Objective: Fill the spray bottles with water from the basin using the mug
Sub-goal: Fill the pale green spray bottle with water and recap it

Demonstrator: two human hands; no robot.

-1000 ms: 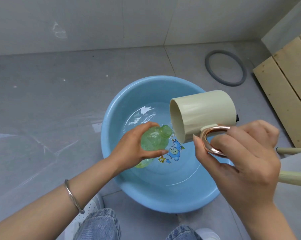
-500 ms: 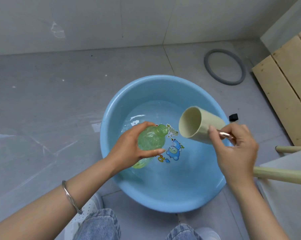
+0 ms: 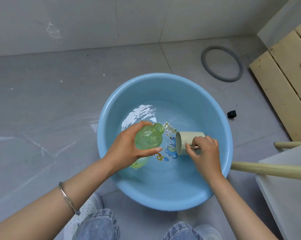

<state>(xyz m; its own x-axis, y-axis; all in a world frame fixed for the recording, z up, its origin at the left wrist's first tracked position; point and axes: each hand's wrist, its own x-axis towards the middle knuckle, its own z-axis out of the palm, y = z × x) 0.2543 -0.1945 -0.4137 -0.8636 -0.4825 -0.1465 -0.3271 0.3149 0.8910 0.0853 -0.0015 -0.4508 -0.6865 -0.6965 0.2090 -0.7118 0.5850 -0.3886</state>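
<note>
Inside the basin (image 3: 163,87), clear of its rim, mug (image 3: 189,136) tilts beside bottle (image 3: 147,138).

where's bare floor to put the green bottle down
Open grey floor left of the round blue plastic basin, and behind it, left of the grey rubber ring. Crowded on its right: small black block, wooden poles, planks.

One basin (image 3: 163,87), one mug (image 3: 189,138), one bottle (image 3: 148,138), one grey ring (image 3: 204,61).
</note>
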